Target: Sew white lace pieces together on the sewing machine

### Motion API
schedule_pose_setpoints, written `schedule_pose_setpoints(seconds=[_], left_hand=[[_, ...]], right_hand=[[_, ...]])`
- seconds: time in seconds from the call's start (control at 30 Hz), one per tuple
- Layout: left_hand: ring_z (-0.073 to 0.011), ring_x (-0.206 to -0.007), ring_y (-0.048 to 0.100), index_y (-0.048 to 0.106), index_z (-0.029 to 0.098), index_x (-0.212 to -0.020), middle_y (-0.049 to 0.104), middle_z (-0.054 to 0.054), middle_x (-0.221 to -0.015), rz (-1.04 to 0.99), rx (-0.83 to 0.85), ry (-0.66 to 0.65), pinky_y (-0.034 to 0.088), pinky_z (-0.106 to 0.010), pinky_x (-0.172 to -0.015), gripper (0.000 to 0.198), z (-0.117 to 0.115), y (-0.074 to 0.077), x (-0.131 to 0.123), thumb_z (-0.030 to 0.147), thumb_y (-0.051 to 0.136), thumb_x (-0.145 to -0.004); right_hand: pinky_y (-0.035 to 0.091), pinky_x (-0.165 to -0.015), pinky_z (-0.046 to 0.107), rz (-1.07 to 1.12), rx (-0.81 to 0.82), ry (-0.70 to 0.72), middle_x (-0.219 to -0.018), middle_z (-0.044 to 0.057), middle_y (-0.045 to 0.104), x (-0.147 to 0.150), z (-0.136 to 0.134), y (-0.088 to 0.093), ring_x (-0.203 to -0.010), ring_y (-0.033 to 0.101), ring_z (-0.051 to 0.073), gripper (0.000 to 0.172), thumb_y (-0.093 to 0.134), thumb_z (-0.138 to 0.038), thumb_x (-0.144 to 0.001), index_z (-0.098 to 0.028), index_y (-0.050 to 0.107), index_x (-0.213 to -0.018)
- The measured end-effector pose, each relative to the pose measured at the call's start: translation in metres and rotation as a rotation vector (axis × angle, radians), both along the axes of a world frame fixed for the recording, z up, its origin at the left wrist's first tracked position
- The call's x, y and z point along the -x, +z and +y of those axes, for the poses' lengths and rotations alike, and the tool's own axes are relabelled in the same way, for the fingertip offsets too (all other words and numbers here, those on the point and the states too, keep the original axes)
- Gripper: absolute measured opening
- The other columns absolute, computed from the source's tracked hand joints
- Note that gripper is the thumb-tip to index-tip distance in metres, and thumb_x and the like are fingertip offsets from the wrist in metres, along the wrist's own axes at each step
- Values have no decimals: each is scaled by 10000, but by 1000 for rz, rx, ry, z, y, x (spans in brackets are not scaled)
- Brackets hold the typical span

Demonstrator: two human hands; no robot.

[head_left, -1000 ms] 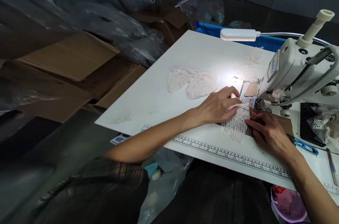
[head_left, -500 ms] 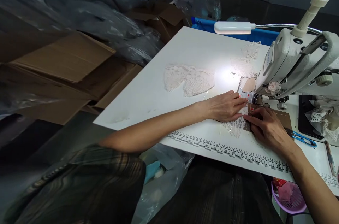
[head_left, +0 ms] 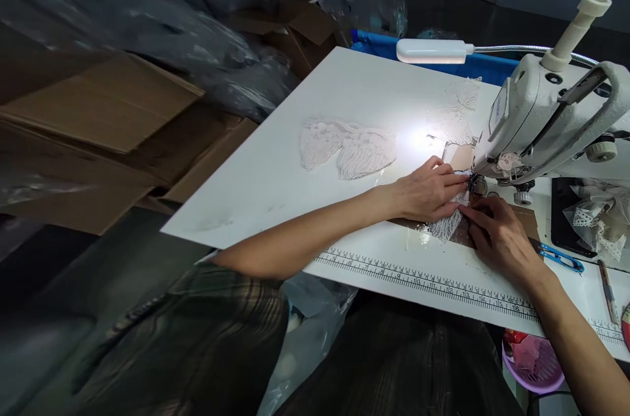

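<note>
Lace [head_left: 447, 228] slips from the surface's ruled edge [head_left: 394, 274] nearer the presser foot [head_left: 473, 184]; left hand [head_left: 427, 193] covers it, right hand [head_left: 501, 236] touches, either pinch unclear.

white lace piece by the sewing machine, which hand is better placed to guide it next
Probably the left hand: it lies over the white lace piece, reaching close to the presser foot. The right hand sits farther from it, forefinger only at the lace's edge.

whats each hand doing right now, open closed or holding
Left hand: open, fingers laid over the white lace piece.
Right hand: fingers bent, index at the lace's edge; grip cannot be told.
</note>
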State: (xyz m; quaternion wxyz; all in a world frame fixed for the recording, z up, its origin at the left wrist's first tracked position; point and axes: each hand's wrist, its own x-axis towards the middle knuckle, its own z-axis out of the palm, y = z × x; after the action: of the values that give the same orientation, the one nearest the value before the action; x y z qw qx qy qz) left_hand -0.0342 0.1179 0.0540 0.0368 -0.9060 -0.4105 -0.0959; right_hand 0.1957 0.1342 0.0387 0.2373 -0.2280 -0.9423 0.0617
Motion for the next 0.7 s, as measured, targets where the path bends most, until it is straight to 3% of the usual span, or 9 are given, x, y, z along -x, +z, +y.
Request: schedule_pose_setpoints(seconds=[0.2, 0.7], left_hand=[[-289, -1103, 582, 611, 142, -1282, 589, -152, -1408, -89, -13, -5, 366, -466, -969, 406, -2, -9, 6, 367, 419, -1005], [-275, -1151, 575, 623, 177, -1268, 590, -133, -1415, -114, -11, 47, 310, -471, -1037, 387, -3, -12, -1, 361, 431, -987]], right_hand=[[575, -762, 404, 12, 28, 22, -1015, 127, 619, 0, 0, 3, -899, 591, 233, 342, 486, -151, -932, -207, 704, -1190], [598, -782, 400, 30, 71, 11, -1010, 116, 620, 1, 2, 6, -915, 633, 226, 313, 497, -178, -937, -205, 721, -1154]])
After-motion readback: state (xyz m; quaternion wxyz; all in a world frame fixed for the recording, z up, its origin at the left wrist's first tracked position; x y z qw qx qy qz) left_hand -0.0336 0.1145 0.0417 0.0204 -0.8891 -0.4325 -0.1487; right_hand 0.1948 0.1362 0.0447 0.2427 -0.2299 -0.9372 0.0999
